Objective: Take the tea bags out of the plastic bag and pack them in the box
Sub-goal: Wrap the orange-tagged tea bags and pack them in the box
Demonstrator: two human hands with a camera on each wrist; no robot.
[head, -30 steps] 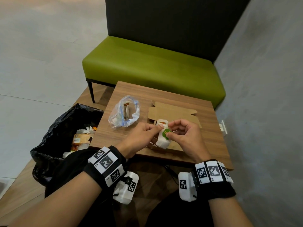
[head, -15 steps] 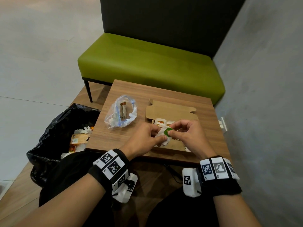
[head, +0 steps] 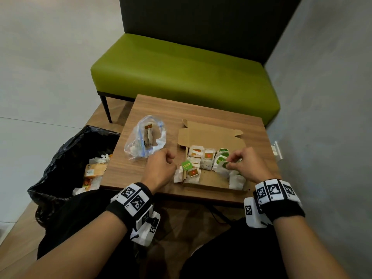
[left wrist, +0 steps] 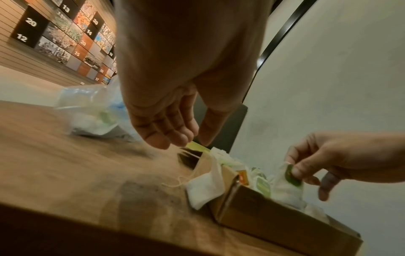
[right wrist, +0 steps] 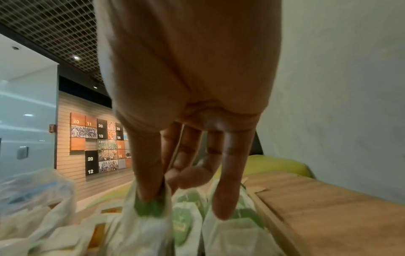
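Note:
An open cardboard box (head: 211, 187) (left wrist: 274, 220) lies on the wooden table (head: 141, 174) with several tea bags standing in it, orange-tagged at the left and green-tagged at the right. My right hand (head: 229, 164) (left wrist: 293, 171) (right wrist: 153, 195) pinches a green-tagged tea bag (head: 222, 166) (left wrist: 287, 187) (right wrist: 142, 225) by its tag, low among the green ones. Another tea bag (head: 179, 176) (left wrist: 203, 187) hangs over the box's left wall. My left hand (head: 161, 168) (left wrist: 190, 138) hovers beside it, loosely curled and holding nothing. The clear plastic bag (head: 141, 146) (left wrist: 87, 107) still holds tea bags.
A black bin bag (head: 66, 158) with rubbish stands off the table's left edge. A green bench (head: 181, 71) is behind the table, and a grey wall (head: 322, 117) runs close along the right. The box's lid flap (head: 209, 135) lies open toward the bench.
Both hands were together on one tea bag above the box's front. Now they are apart: the right has carried it down to the box's right side, and the left has let go and drawn left.

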